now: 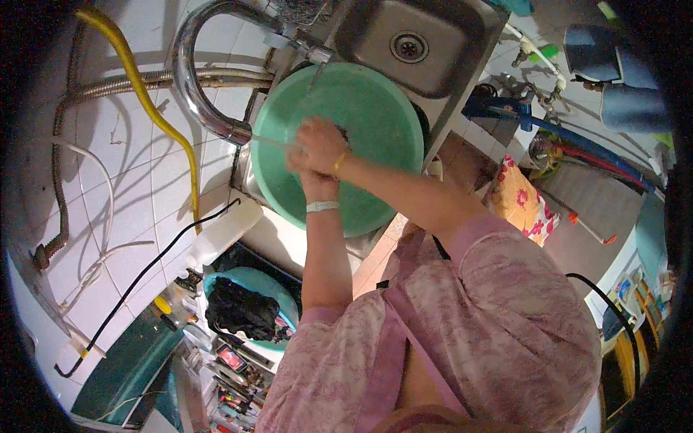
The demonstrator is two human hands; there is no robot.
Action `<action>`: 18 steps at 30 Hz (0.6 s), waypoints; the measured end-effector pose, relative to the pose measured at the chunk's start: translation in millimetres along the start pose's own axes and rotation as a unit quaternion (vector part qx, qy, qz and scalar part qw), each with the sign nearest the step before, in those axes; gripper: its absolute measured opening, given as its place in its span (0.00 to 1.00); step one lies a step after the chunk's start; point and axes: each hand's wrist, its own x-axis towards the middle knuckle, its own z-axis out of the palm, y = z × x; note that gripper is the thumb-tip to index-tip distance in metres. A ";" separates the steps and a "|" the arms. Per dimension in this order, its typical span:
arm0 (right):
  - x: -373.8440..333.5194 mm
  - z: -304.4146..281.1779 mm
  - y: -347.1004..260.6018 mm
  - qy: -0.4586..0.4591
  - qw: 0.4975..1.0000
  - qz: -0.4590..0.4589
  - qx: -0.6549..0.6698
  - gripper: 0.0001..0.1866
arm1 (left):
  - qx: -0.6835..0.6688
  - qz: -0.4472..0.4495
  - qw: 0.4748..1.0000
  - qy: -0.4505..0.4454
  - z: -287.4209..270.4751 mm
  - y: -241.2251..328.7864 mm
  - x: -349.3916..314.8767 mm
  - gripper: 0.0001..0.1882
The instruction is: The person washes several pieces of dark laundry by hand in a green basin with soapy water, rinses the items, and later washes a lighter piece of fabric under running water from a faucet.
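Over a wide green basin (pixel 390 180) my two hands are pressed together in a thin stream of water. The water runs from the curved chrome faucet (pixel 189 94) on the left. On top is my right hand (pixel 321 144), a yellow band at its wrist, its fingers curled closed and slightly blurred. Beneath it lies my left hand (pixel 317 185), with a white wristband; its fingers are mostly hidden. A small dark bit (pixel 342 134) shows just beside the right hand; what it is, I cannot make out. Whatever lies between the hands is hidden.
A metal sink (pixel 451 43) with a drain adjoins the basin at the far side. A blue tub (pixel 271 278) with dark cloth (pixel 242 307) stands near left. A yellow hose (pixel 155 108) hangs along the tiled wall. A flowered orange cloth (pixel 518 198) is at right.
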 end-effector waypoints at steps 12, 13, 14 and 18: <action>-25.8 8.9 -11.4 0.043 0.983 0.121 0.131 0.21 | 0.001 -0.020 1.000 0.003 -16.5 14.0 -12.1 0.22; -18.1 2.5 -4.2 0.031 0.974 0.176 0.140 0.23 | 0.012 -0.013 1.000 0.010 -17.9 12.9 -11.9 0.22; -14.7 10.2 12.1 0.081 0.965 0.196 0.155 0.24 | 0.016 -0.013 1.000 0.013 -8.3 12.2 -13.6 0.22; -32.3 21.8 40.9 -0.046 0.751 0.342 0.563 0.30 | 0.098 0.013 0.994 0.056 9.4 17.8 -24.2 0.26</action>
